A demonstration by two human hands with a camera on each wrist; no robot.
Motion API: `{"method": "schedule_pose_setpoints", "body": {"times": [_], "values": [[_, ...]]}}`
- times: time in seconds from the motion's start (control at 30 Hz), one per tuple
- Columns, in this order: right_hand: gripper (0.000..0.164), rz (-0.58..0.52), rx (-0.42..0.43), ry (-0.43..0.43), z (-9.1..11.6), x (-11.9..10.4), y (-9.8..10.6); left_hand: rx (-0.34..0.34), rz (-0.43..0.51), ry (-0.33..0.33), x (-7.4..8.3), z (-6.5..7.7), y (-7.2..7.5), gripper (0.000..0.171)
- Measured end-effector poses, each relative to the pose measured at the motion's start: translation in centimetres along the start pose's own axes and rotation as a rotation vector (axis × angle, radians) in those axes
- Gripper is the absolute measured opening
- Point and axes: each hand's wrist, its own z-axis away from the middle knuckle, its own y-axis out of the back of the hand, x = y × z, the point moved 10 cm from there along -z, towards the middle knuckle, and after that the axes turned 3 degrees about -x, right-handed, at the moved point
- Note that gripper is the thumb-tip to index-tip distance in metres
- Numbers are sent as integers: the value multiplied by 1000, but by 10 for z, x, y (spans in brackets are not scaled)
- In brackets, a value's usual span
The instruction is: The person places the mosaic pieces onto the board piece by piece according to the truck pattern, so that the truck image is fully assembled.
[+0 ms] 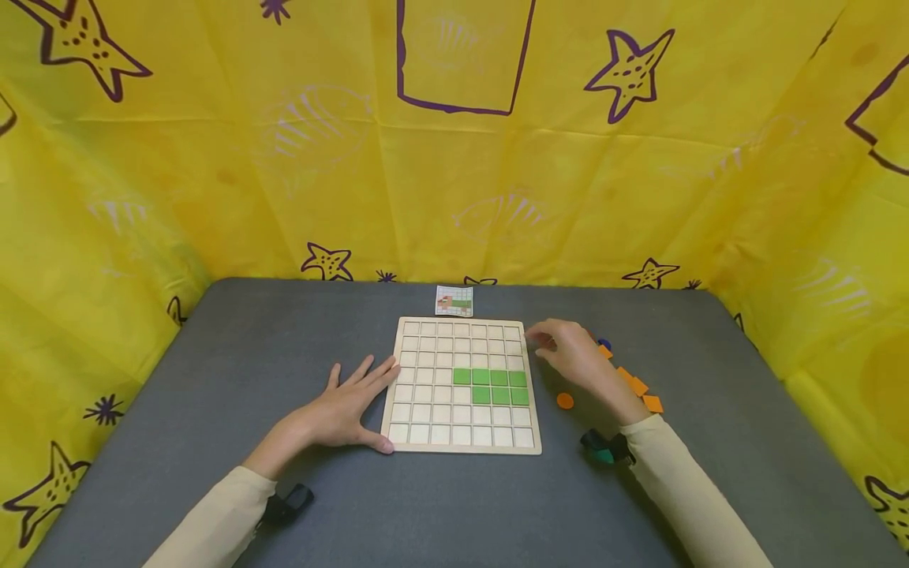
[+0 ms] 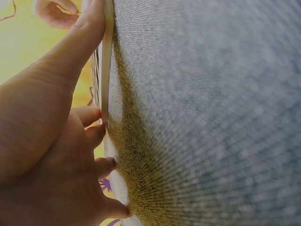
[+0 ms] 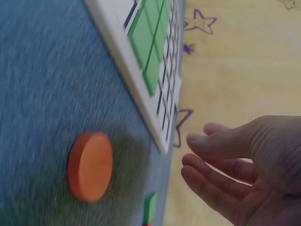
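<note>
A pale wooden grid board [image 1: 461, 450] lies on the grey table, with two rows of green square tiles [image 1: 499, 378] at its right side. My left hand [image 1: 344, 412] is spread at the board's left edge, fingertips and thumb touching the rim. Just off the upper right corner, my right hand [image 1: 574, 359] hovers above the table. In the right wrist view its fingers are loosely bent, thumb apart from them, and nothing shows between them. An orange disc [image 3: 90, 166] lies near the board's right edge. Beyond it sits a small green piece [image 3: 150, 207].
Behind the board lies a small printed picture card [image 1: 454, 301]. Orange square pieces [image 1: 652, 404] and a dark blue piece [image 1: 604, 344] lie beside the right forearm, which partly covers them. A yellow patterned cloth [image 1: 454, 173] hangs around the table's back and sides.
</note>
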Motion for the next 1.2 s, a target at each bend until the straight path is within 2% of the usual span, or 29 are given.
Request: {"method": "schedule_pose_setpoints", "body": {"times": [0.2, 0.57, 0.77, 1.2], "values": [[31, 32, -10, -53, -1, 21, 4, 13, -1, -30, 2, 1, 1, 116], [42, 83, -4, -96, -10, 47, 7, 11, -2, -22, 0, 1, 1, 117], [39, 101, -26, -125, -16, 62, 3, 8, 5, -25, 0, 1, 1, 117], [32, 96, -17, -162, -14, 66, 4, 1, 6, -15, 0, 1, 0, 117]]}}
